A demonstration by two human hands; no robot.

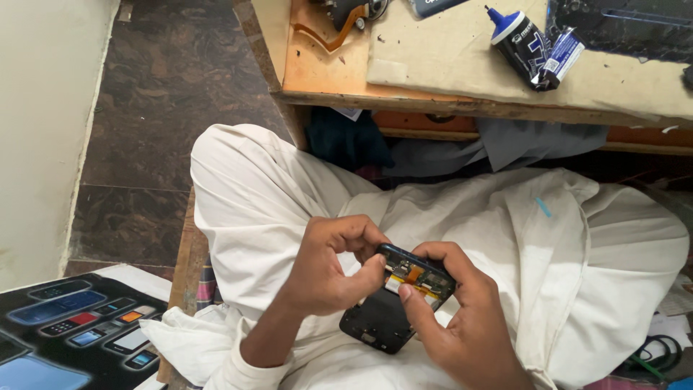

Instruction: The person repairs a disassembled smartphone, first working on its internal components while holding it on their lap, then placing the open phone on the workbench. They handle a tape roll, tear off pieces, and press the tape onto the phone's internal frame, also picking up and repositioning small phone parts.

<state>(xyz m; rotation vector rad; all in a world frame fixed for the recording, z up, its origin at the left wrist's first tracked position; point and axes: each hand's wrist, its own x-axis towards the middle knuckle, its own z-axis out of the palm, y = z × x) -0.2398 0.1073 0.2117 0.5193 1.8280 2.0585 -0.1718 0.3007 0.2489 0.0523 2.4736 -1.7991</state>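
An opened black phone [386,318] with its back removed lies over my lap, its circuit board and an orange flex strip exposed at the upper end. My left hand [328,263] grips the phone's upper left edge, thumb pressing against the board. My right hand [455,318] holds the right side, its thumb resting on the board near the orange strip. White cloth of my clothing [505,224] lies beneath both hands.
A low wooden workbench [325,79] stands ahead with a beige mat [447,58], a dark bottle with a blue nozzle [520,40] and an orange-handled tool [339,25]. A poster picturing phones [72,332] lies at lower left. Dark stone floor [159,108] stretches left.
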